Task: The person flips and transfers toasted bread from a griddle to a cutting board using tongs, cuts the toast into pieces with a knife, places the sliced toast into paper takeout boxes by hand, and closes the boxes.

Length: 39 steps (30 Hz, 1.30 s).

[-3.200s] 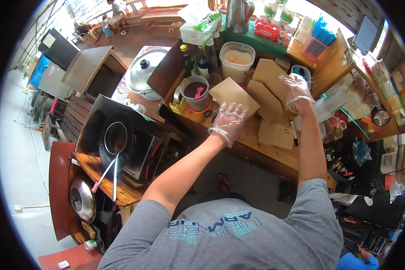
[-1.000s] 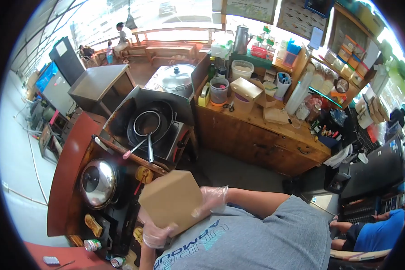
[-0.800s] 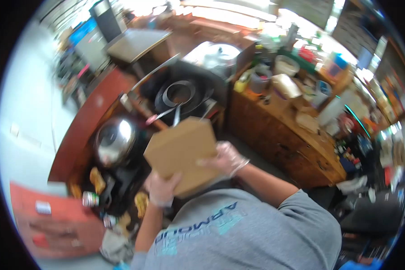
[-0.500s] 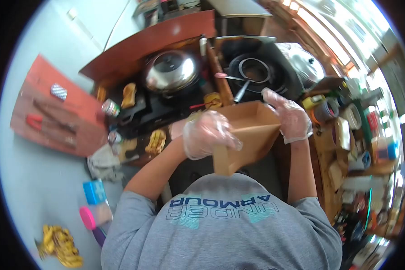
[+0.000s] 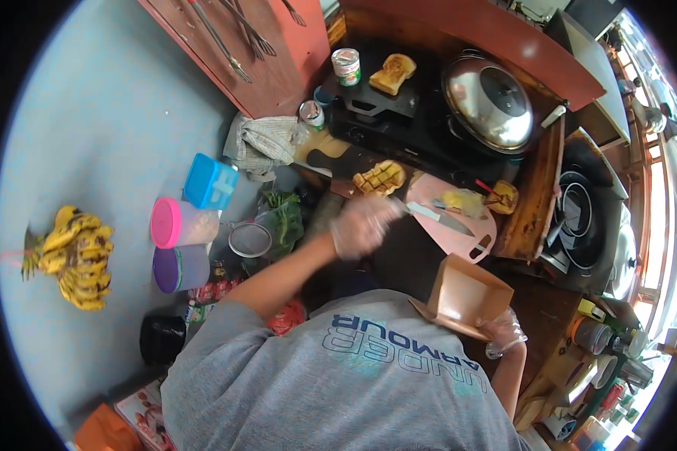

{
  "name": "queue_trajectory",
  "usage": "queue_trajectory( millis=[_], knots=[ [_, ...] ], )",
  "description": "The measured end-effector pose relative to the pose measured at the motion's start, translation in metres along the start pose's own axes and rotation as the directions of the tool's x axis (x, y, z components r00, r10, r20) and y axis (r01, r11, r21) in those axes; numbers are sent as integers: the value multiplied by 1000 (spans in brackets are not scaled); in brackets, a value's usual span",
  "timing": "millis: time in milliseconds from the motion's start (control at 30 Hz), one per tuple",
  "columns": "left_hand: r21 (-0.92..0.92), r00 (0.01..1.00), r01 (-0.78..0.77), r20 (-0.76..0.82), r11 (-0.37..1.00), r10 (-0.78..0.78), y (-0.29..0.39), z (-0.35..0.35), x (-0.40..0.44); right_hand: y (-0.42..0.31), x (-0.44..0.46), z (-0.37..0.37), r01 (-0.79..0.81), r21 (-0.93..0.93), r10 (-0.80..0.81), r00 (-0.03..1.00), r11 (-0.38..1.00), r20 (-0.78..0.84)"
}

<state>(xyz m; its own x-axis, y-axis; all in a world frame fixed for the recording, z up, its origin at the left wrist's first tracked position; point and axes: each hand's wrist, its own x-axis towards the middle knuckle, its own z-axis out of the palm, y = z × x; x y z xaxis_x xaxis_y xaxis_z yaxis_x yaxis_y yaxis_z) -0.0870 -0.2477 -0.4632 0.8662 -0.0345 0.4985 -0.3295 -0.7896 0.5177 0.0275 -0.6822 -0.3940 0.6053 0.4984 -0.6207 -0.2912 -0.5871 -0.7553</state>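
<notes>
My right hand [image 5: 505,331], in a clear plastic glove, grips the edge of an open brown cardboard box [image 5: 466,297] in front of my chest. My left hand [image 5: 365,225], gloved too, is blurred and lies just below the scored toast [image 5: 380,178] on the dark board; its fingers are smeared by motion. Beside that, a pink cutting board [image 5: 451,225] carries a knife [image 5: 442,219] and a yellow crumpled item [image 5: 465,203]. Another piece of toast [image 5: 502,198] sits at the board's right edge.
Toast [image 5: 393,74] and a can [image 5: 346,68] stand on the black stove, left of a lidded pan [image 5: 489,101]. A black wok [image 5: 579,214] is at the right. Bananas [image 5: 77,257], lidded containers [image 5: 184,223] and a cloth [image 5: 259,143] are at the left.
The view has swung left, away from the counter. The box, earlier turned between both hands, now hangs open from my right hand. My left hand has let go of it and moved toward the toast.
</notes>
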Motion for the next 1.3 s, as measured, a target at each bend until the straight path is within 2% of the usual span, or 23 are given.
queue_trajectory(
  millis=[33, 67, 133, 200, 233, 300, 367, 400, 433, 500, 567, 633, 700, 733, 800, 833, 900, 933, 1033, 1100, 1167, 1200, 1300],
  knots=[
    [148, 994, 69, 72, 987, -80, -67, -1, -21, -1, 8, 7, -64, 128, 68, 997, 990, -31],
    [317, 912, 279, 208, 906, -353, -115, -9, -39, -3, 18, 13, -80, 127, 85, 996, 989, -35],
    [695, 884, 183, 193, 696, -426, -207, -4, -76, 0, 35, 21, 33, 270, 8, 988, 962, -152],
    [713, 898, 148, 194, 685, -395, -257, 0, -82, 30, 55, 12, 34, 330, 41, 975, 943, -217],
    [698, 897, 142, 208, 702, -389, -269, 2, -76, 28, 63, 5, 19, 50, -9, 980, 999, -199],
    [653, 701, 246, 391, 717, -596, -284, 4, -63, 18, 73, 1, -9, -233, -33, 984, 972, -176],
    [597, 668, 264, 454, 758, -590, -287, -2, -54, -48, 82, 17, -265, -336, 124, 914, 904, -386],
    [554, 632, 288, 503, 781, -590, -290, -4, -54, -47, 89, 12, -280, -330, 138, 908, 901, -395],
    [507, 725, 280, 446, 816, -526, -286, -7, -68, -45, 95, 5, -209, -425, 34, 923, 881, -384],
    [522, 737, 315, 391, 793, -551, -277, -8, -87, -44, 106, -1, -141, -509, -65, 928, 849, -366],
    [537, 749, 345, 337, 770, -570, -267, -10, -109, -61, 109, 8, 83, -786, -459, 847, 613, -269],
    [473, 839, 376, 191, 797, -509, -254, -13, -140, -65, 113, 12, -16, -798, -365, 883, 602, -294],
    [478, 842, 423, 106, 769, -529, -234, -14, -173, -94, 124, 22, -157, -771, -154, 937, 618, -315],
    [479, 838, 476, 8, 737, -546, -222, -17, -185, -102, 138, 29, -155, -769, -156, 937, 621, -314],
    [460, 803, 535, -15, 709, -596, -187, -34, -199, -118, 167, 41, -29, -782, -203, 959, 623, -197],
    [436, 763, 592, -32, 678, -646, -170, -44, -203, -128, 184, 52, 21, -878, -174, 982, 479, -71],
    [447, 738, 630, -90, 635, -668, -138, -54, -209, -136, 234, 69, 99, -917, -63, 995, 387, 81],
    [447, 711, 669, -153, 594, -686, -127, -57, -209, -125, 274, 80, 108, -888, -7, 993, 447, 117],
    [453, 694, 686, -171, 570, -699, -110, -61, -204, -73, 386, 126, 443, -895, -142, 890, 42, 434],
    [451, 719, 666, -176, 594, -673, -116, -50, -204, -67, 427, 144, 593, -793, -84, 791, -139, 606],
    [491, 732, 636, -137, 596, -667, -118, -45, -182, -64, 452, 159, 724, -662, -137, 648, -196, 749],
    [495, 732, 633, -134, 595, -667, -125, -40, -177, -64, 459, 162, 725, -662, -140, 647, -192, 750],
    [516, 709, 626, -64, 585, -702, -135, -29, -158, -59, 466, 168, 720, -690, -109, 694, 76, 712]
  ],
)
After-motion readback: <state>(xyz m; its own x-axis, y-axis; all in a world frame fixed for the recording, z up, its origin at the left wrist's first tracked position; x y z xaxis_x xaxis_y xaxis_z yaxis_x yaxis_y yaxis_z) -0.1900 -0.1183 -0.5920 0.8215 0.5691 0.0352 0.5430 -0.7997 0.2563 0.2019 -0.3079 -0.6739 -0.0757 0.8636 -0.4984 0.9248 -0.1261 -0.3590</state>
